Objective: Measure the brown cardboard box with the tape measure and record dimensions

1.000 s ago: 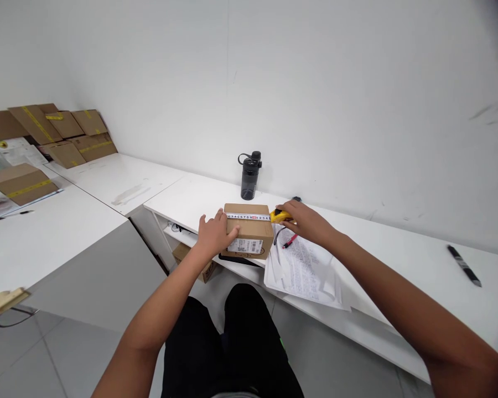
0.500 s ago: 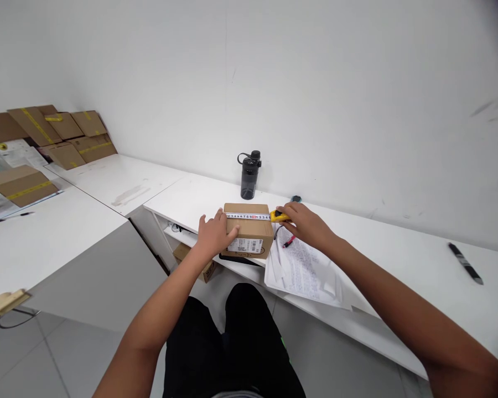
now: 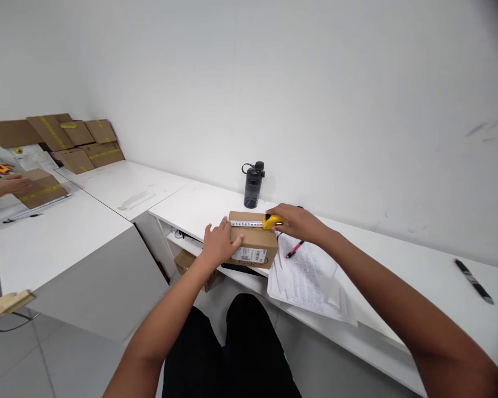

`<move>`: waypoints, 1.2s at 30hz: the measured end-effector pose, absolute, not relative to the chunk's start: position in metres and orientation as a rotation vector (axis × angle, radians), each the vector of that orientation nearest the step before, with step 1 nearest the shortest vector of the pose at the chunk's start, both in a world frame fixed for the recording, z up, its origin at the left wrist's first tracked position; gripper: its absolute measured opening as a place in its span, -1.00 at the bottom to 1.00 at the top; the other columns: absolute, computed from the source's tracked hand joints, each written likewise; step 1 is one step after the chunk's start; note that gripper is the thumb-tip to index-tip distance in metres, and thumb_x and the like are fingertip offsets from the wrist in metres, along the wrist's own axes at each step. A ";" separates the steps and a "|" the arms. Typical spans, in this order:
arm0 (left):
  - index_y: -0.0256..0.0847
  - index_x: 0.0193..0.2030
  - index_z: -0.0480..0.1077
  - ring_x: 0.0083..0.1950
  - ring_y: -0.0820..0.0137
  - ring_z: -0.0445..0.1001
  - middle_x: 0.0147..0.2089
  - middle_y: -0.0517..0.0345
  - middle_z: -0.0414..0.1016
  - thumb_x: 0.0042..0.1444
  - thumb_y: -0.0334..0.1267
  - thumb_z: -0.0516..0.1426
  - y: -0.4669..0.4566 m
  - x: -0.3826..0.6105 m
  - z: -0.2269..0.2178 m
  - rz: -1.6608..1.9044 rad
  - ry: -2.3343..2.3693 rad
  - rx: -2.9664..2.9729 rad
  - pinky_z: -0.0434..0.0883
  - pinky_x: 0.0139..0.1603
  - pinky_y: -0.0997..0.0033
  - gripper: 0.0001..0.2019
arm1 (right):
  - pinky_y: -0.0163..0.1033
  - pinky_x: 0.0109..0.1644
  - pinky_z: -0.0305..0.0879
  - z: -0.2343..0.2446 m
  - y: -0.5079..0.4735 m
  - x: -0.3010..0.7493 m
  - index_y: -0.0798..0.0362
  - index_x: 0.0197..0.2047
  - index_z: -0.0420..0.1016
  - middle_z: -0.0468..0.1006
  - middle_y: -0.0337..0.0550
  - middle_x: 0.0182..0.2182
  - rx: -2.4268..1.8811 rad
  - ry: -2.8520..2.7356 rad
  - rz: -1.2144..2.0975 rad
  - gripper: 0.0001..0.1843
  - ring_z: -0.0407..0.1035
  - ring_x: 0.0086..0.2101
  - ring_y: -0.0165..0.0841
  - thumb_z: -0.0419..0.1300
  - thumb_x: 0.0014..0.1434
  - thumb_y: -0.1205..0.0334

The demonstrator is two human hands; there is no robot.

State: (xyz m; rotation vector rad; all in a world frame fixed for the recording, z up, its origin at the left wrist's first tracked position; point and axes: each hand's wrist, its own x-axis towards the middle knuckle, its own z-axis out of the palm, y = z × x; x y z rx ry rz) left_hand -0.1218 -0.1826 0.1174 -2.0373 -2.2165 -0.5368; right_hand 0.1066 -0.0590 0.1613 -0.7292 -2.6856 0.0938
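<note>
A small cardboard box (image 3: 253, 237) with a white printed label on its near side stands at the shelf's front edge. My left hand (image 3: 219, 243) grips its left end, thumb on the near side and fingers at the top edge, where the tape's end lies. In my right hand (image 3: 292, 221) is a yellow tape measure (image 3: 271, 221), held over the right part of the box top. Its white blade runs left across the top to my left fingers. Right of the box lie handwritten papers (image 3: 311, 282) with a red and black pen (image 3: 294, 249) on them.
Behind the box stands a dark water bottle (image 3: 253, 185). A black marker (image 3: 473, 281) lies far right on the white shelf (image 3: 398, 265). Cardboard boxes (image 3: 103, 153) are stacked at the far left, where another person's hands (image 3: 8, 185) hold a yellow-orange tool near a box.
My right hand has moved left with the tape measure, from beyond the box's right edge onto its top, and less blade shows. Another person's hands have appeared at far left.
</note>
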 end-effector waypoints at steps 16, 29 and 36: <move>-0.16 0.39 -0.25 0.45 0.21 -0.10 0.45 -0.15 -0.14 0.24 0.00 -0.01 -0.196 -0.094 0.085 -1.767 -2.224 -1.472 0.05 0.38 0.10 -0.30 | 0.00 0.12 0.27 0.144 -0.106 0.037 -0.08 0.29 0.14 0.39 0.02 0.11 -0.449 -2.314 0.221 -0.43 0.28 0.10 -0.12 0.14 0.24 0.11; -0.16 -0.16 0.36 -0.25 0.26 0.49 -0.26 0.05 0.52 0.07 0.23 0.08 -0.232 0.003 0.047 -2.057 -2.248 -2.333 0.43 -0.21 0.27 -0.52 | -0.04 0.06 0.30 0.071 -0.126 0.193 -0.05 0.24 0.25 0.59 -0.04 -0.14 -0.904 -2.247 0.523 -0.47 0.48 -0.13 -0.25 -0.37 0.40 0.21; -0.15 -0.18 0.36 -0.29 0.34 0.44 -0.30 0.19 0.48 0.04 0.07 0.18 -0.156 0.029 0.047 -1.425 -2.278 -2.647 0.35 -0.28 0.40 -0.64 | -0.18 -0.21 0.27 0.062 0.010 0.199 0.07 0.07 0.41 0.56 0.10 -0.16 -1.327 -2.860 -0.006 -0.65 0.48 -0.22 -0.18 0.00 0.25 0.39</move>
